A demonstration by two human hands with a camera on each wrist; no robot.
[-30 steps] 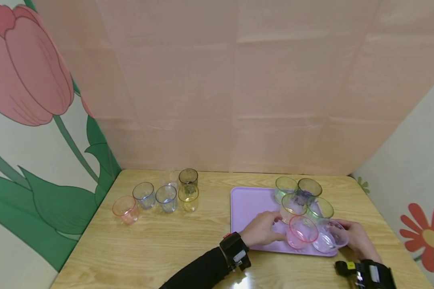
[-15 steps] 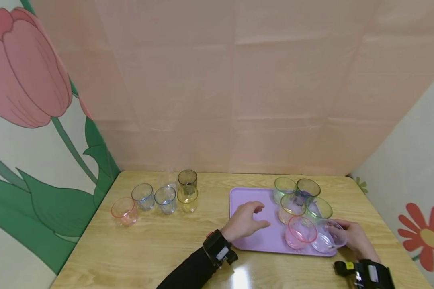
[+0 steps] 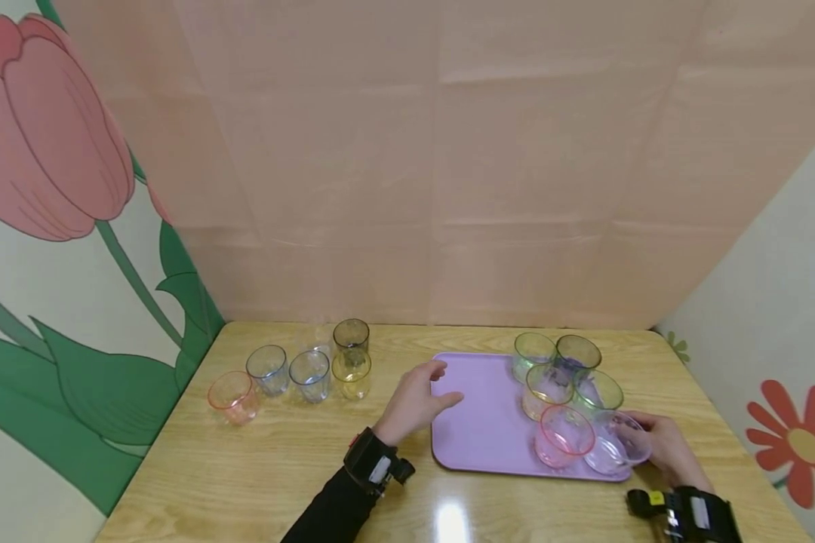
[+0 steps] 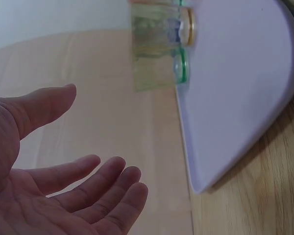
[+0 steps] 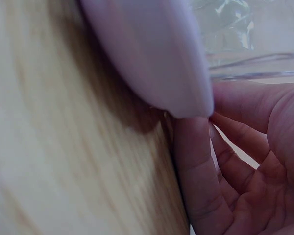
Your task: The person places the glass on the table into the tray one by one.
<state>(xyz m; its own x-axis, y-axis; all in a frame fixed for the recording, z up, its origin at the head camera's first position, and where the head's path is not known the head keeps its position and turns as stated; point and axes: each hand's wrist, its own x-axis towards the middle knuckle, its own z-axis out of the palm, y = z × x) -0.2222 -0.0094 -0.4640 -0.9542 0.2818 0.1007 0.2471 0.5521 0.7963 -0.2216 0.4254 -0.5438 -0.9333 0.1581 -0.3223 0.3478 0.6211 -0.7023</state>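
A lilac tray (image 3: 472, 422) bears several tinted glasses on its right half. At its front right corner my right hand (image 3: 671, 446) grips the tray edge (image 5: 198, 105), with the thumb (image 5: 240, 98) over the rim and a finger under it. Right beside that thumb stands a clear glass (image 3: 614, 445), next to a pink-rimmed glass (image 3: 562, 441). Behind these are a yellow-rimmed glass (image 3: 546, 392), two green-rimmed ones, and a dark-rimmed glass (image 3: 579, 354). My left hand (image 3: 414, 400) holds nothing, its fingers apart and loosely bent beside the tray's left edge.
More glasses stand on the wooden table (image 3: 278, 475) at the back left: an orange-pink one (image 3: 236, 400), two blue-rimmed ones (image 3: 269, 369), a yellow one (image 3: 352, 377), a dark one (image 3: 351, 335) and a faint clear one. Walls border the back and both sides.
My left hand has left the yellow-rimmed and pink-rimmed glasses and moved left, across the tray to its left edge. The right hand, the tray and the glasses have stayed put.
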